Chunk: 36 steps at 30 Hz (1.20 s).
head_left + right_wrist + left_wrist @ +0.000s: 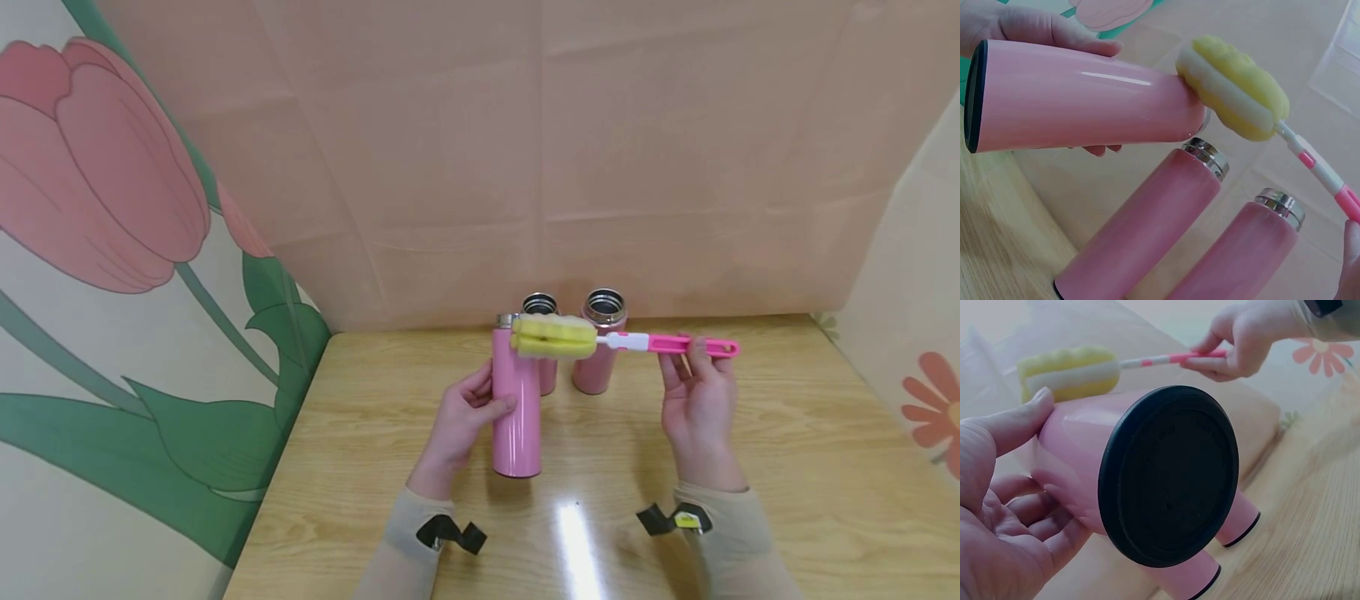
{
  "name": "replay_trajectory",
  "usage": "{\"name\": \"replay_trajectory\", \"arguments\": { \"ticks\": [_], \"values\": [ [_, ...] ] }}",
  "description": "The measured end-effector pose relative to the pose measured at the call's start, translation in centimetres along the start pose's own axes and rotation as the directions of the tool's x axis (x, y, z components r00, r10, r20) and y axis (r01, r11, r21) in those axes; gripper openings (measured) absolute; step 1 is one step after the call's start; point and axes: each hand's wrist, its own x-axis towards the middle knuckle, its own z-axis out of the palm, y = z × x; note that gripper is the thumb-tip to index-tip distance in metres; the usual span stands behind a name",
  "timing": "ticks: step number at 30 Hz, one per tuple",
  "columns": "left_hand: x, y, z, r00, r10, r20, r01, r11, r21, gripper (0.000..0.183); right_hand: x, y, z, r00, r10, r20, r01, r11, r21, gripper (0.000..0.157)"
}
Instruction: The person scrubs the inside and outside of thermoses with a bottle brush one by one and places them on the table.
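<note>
Left hand (467, 418): thumb and fingers are clamping round the held bottle (517, 417), pink.
Held bottle location: is hanging above the worktop (360, 467), about mid-width, nearer the front edge than the standing pair; left wrist cam is seeing its whole black base.
Right hand (699, 408): thumb and fingers are pinching the sponge brush (628, 341) by its pink handle; handle end is poking out past the hand.
Sponge head (557, 337): is crossing the held bottle's neck end; can't tell if touching.
Standing bottles: right one (597, 362) and left one (550, 379) are standing near the middle of the back edge, mouths up, a gap between.
In the way: sponge head and held bottle are partly hiding the left one.
Surroundings: peach sheet (420, 167) is hanging behind the back edge; tulip mural (135, 158) is flanking the left edge.
Glare (577, 550): is showing toward the front edge.
</note>
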Motion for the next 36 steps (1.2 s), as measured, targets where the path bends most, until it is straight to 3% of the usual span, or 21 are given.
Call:
{"name": "replay_trajectory", "arguments": {
  "ticks": [13,25,36],
  "values": [
    [-0.08,0.38,-0.29,0.999,-0.004,-0.043,0.004,1.000,0.009,0.072,0.07,-0.04,-0.11,0.997,0.063,0.043,-0.062,0.998,-0.031,0.019],
    [-0.10,0.72,-0.18,1.000,0.009,-0.024,-0.009,1.000,-0.026,0.069,0.24,-0.16,-0.43,0.994,0.092,0.055,-0.086,0.991,-0.108,0.010],
    [-0.15,1.01,-0.36,0.999,0.024,-0.049,-0.027,0.997,-0.069,0.069,0.54,0.07,-0.62,0.974,0.148,0.169,-0.110,0.969,-0.221,0.004]
  ]
}}
